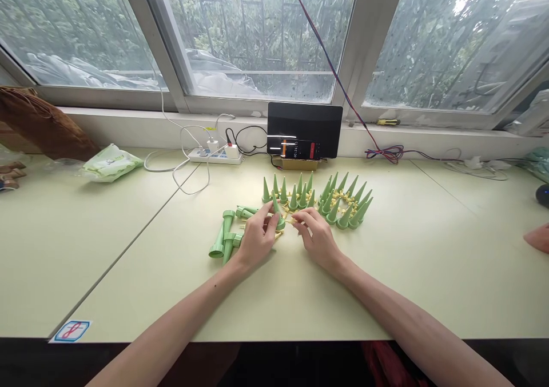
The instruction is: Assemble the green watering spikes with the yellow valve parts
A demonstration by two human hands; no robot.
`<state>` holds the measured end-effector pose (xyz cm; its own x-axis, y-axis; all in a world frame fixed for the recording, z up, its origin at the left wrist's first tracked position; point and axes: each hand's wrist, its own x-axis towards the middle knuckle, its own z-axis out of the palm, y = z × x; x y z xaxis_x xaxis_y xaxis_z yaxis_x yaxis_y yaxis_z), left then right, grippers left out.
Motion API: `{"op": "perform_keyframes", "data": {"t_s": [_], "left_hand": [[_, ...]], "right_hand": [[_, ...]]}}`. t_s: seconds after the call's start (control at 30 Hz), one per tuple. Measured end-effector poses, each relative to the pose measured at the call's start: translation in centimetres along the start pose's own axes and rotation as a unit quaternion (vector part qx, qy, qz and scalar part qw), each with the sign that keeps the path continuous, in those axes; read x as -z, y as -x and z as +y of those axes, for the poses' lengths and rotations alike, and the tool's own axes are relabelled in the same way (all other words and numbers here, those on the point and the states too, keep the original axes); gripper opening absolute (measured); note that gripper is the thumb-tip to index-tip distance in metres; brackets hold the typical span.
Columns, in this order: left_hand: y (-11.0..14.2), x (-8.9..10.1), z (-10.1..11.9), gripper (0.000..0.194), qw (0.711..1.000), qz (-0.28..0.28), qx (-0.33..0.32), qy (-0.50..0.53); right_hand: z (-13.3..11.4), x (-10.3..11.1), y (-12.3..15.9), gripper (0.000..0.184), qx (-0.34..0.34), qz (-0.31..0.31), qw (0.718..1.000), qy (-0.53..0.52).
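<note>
My left hand (258, 235) grips a green plastic spike (277, 208), cone-shaped with a wider collar at its base, point upward. Close to that collar, the fingertips of my right hand (317, 235) pinch a small yellow plastic piece (290, 220), mostly covered by the fingers. Left of my left hand, several loose green spikes (229, 224) lie in a pile on the table. Behind my hands, a group of green spikes (302, 195) stands upright. To the right is a ring of more standing spikes (355, 218), with yellow pieces (342, 199) scattered among them.
A black tablet (304, 121) leans at the back, with a phone (297, 149) in front showing a timer. A power strip (217, 155) with cables and a green-white packet (111, 163) are at left. Bundled wires (388, 154) lie at right. Another person's hand (538, 238) shows at the right edge.
</note>
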<state>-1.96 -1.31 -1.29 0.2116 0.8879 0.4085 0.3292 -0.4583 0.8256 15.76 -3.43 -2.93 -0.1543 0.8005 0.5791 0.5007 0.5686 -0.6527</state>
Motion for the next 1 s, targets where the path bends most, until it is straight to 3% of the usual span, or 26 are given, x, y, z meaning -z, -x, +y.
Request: {"op": "perform_keyframes", "data": {"t_s": [0.27, 1.0], "left_hand": [[0.32, -0.01, -0.11, 0.03, 0.998, -0.017, -0.042, -0.04], [0.45, 0.29, -0.33, 0.028, 0.992, -0.046, -0.08, -0.082]], "right_hand": [[-0.26, -0.05, 0.14, 0.019, 0.013, 0.012, 1.0, -0.017], [-0.06, 0.12, 0.29, 0.019, 0.02, 0.007, 0.999, -0.029]]}}
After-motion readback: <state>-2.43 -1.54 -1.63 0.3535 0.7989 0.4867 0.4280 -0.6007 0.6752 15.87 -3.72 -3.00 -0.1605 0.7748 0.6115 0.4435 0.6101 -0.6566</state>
